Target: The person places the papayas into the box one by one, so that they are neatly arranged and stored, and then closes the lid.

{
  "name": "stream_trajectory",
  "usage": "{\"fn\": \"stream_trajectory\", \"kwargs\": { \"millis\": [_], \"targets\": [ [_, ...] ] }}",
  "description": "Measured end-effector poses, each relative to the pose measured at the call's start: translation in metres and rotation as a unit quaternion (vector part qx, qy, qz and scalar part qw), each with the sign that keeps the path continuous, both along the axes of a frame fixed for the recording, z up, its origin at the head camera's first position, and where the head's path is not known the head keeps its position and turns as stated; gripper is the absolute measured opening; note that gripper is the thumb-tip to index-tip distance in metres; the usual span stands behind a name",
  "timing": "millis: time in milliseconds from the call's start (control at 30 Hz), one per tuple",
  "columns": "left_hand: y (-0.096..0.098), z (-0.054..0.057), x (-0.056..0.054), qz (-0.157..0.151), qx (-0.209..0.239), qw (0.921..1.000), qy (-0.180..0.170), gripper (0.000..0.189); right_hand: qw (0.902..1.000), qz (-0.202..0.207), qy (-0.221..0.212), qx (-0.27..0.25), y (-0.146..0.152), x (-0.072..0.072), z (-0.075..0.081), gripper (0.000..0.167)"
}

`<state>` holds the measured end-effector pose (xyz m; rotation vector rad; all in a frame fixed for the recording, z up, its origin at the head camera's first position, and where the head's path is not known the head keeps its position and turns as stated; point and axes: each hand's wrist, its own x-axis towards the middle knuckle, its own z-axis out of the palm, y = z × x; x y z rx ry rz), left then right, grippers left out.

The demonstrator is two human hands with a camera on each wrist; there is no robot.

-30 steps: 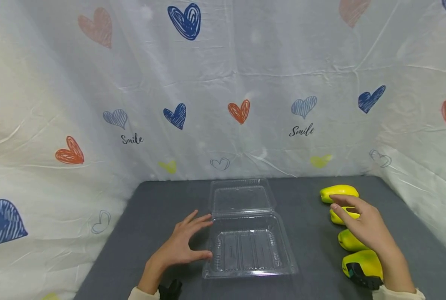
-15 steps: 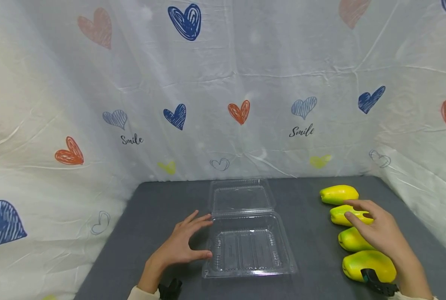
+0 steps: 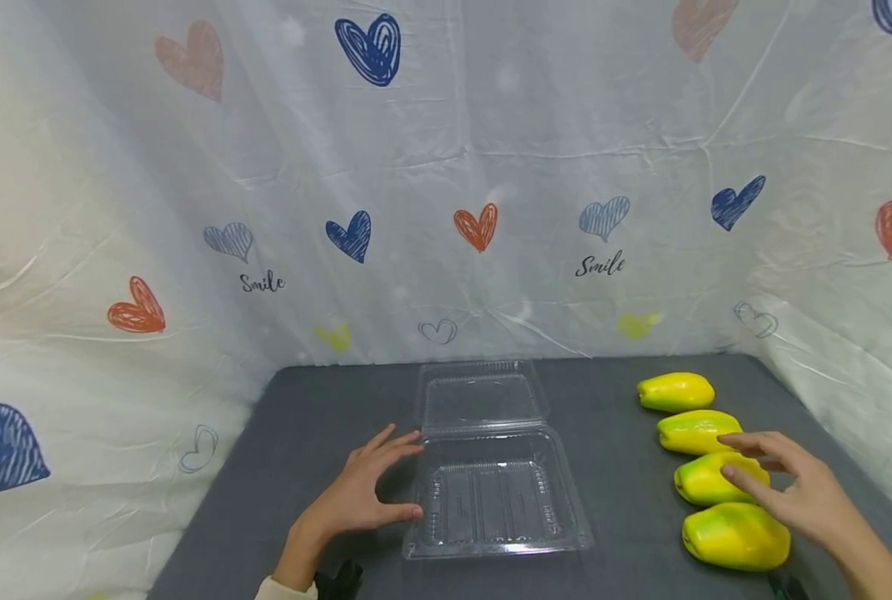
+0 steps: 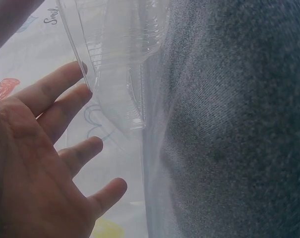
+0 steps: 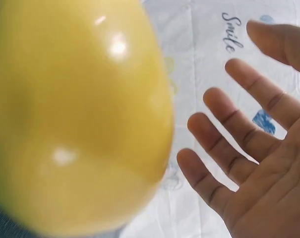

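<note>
A clear plastic clamshell box [image 3: 497, 552] lies opened on the table, its lid [image 3: 483, 400] folded back toward the curtain. My left hand [image 3: 356, 493] is at the box's left side, fingers spread, fingertips right at the rim. In the left wrist view two fingertips [image 4: 85, 93] overlap the box's edge. Several yellow-green papayas stand in a column on the right. My right hand [image 3: 799, 490] hovers by the right ends of the nearest papaya [image 3: 734, 537] and the one behind it [image 3: 709, 479], fingers parted and holding nothing. A papaya [image 5: 85, 114] fills the left of the right wrist view, apart from the fingers.
Two more papayas, one in the middle [image 3: 689, 432] and one farthest back [image 3: 674, 392], lie along the right side of the dark grey table [image 3: 611, 467]. A white curtain [image 3: 416, 150] printed with hearts encloses the table's back and sides.
My right hand has moved right and toward me, from over the farther papayas to beside the nearer ones, uncovering the nearest papaya. My left hand and the box have stayed put.
</note>
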<state>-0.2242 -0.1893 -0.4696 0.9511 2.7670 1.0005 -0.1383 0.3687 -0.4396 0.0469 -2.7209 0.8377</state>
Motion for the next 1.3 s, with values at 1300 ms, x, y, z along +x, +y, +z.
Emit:
{"fn": "stream_trajectory", "kwargs": {
  "millis": [1300],
  "targets": [
    [0.001,0.0,0.0,0.0,0.003,1.0,-0.006,0.078,0.968,0.021,-0.25,0.0,0.02,0.023,-0.019,0.056]
  ]
}}
